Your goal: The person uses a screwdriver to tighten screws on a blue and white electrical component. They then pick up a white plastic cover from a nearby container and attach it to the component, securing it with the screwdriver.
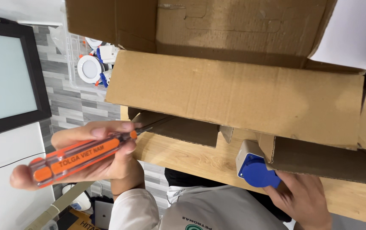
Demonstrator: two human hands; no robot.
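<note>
This looks like a small electrical workshop or fitter's storeroom: a wooden surface (pixel 200 159) carries a big open cardboard box (pixel 234 93), a clear bin (pixel 78 64) holds round white recessed lamps (pixel 89 68), a flat black-framed light panel (pixel 4 76) leans nearby, and grey plank-patterned flooring (pixel 74 108) shows below

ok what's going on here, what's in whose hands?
A person works at a wooden tabletop under an open cardboard box. One hand, at image left, grips an orange screwdriver with a clear handle, its tip pointing in under the box flap. The other hand, at image right, holds a grey socket with a blue cap against the box's lower edge. The view looks flipped, so which hand is left or right is unclear. A round white light fitting lies on the floor beyond.
</note>
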